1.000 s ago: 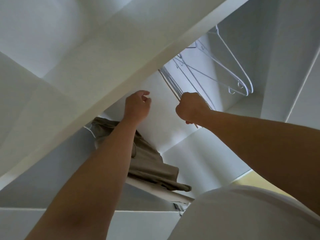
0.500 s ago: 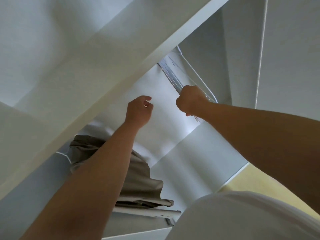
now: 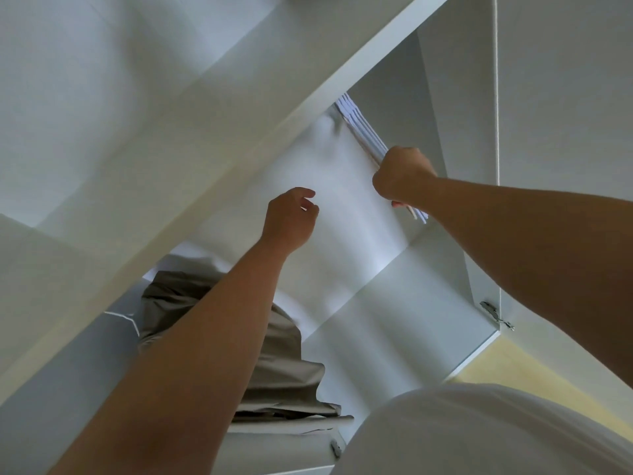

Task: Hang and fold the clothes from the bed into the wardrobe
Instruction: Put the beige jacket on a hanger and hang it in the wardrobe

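Head view, looking up into the white wardrobe point(image 3: 394, 320). The right hand point(image 3: 402, 176) is raised inside the opening, its fingers curled tight around a bunch of white hangers point(image 3: 363, 132). The hangers lie together as one bundle that runs from under the wardrobe's slanting top panel point(image 3: 308, 108) down through the fist, and their ends stick out just below it. The left hand point(image 3: 291, 217) is lifted beside the right hand but apart from it, fingers loosely bent, thumb and forefinger nearly meeting, with nothing between them. A taupe garment point(image 3: 281, 365) sits lower in the wardrobe, partly hidden behind the left forearm. A metal door hinge point(image 3: 489, 308) shows at the right side panel.
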The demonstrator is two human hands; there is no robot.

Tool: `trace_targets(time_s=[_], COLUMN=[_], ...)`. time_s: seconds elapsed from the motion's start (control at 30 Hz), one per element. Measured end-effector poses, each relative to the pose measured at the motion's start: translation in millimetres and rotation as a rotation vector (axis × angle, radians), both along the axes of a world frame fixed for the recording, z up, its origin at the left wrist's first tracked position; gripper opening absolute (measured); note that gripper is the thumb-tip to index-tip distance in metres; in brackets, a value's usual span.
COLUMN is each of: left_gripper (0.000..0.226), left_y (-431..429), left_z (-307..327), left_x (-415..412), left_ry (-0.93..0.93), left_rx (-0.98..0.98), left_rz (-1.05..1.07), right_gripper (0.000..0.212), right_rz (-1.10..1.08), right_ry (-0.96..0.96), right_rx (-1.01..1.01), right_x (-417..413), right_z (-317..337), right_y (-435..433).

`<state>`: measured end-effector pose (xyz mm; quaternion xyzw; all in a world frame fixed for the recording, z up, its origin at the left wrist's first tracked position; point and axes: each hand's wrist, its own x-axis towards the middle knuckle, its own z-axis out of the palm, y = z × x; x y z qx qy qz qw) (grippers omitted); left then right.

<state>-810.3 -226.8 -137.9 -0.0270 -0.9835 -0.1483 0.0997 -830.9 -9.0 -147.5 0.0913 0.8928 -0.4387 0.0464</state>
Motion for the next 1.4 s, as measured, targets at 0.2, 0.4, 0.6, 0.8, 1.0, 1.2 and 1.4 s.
trace_targets(time_s=[0.2,0.4,0.6,0.8,1.0,1.2,1.4], left_gripper=[0.028,0.028,0.027,0.026,0.027,0.028,0.027], left_y=[9.4,15.9,20.8,25.0,31.3,31.9,31.8], left_z=[1.9,-0.6,0.1,-2.7,-4.6,-4.4,-5.2], left_x=[-7.5,-13.3,-21.9,-27.6,-31.7,-34.6,-37.9], left_ry=[0.005,-0.016,-0.02,-0.025,-0.042,-0.038,-0.043], left_rx=[-0.006,-0.022,-0.022,-0.021,-0.003,-0.004,0.005], left_rz=[-0.028,-0.055,-0.07,-0.082,-0.096,-0.121,-0.12], right_gripper=[0.019,0.023,0.023,0.034,0.037,0.033,0.036], right_rz=[-0.049,-0.072,-0.074,-0.104,-0.125,-0.144,-0.17], right_ry=[-0.001,0.022,0.056,0.072,0.069,0.089,0.093], right_rx=[0.016,0.076,0.114,0.144,0.193,0.221,0.233], right_x=[-12.2,-19.6,-29.3,-33.9,-35.5,-38.1,-38.9], right_z=[0.4,-1.0,-4.9,-8.5,-7.7,-6.5,-4.9], right_y=[14.1,23.1,34.9,44.2,51.3,59.0,58.4])
